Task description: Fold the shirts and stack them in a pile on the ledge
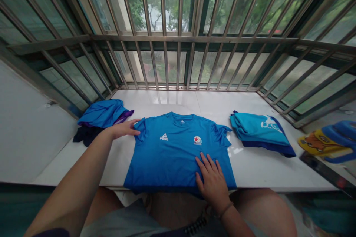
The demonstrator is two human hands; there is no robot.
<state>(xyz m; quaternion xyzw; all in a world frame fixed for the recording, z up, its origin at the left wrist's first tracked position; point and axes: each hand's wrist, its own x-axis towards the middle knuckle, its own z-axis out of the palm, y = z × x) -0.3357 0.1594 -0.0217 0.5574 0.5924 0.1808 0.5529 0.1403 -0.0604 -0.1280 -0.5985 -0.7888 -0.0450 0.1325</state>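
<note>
- A bright blue short-sleeved shirt (169,159) lies spread front side up on the glossy white bench (178,102), its neckline towards the window and its lower part at the near edge.
- White "PEAK" lettering (164,138) and a round badge with a red star (197,140) mark its chest.
- The left hand (124,129) is at the sleeve on the person's left; its thumb and forefinger stand slightly apart at the cloth's edge, and I cannot tell whether they pinch it.
- The right hand (211,179) rests palm down on the shirt below the badge, its fingers (204,161) outstretched and a little spread, gripping nothing.
- Left of the shirt sits a loose pile of blue, purple and dark cloth (102,113).
- To the right lies a folded stack of turquoise and dark blue cloth (258,129) with a white print.
- Farther right is a blurred yellow and blue object (328,142).
- Upright metal bars (180,7) line the window behind.
</note>
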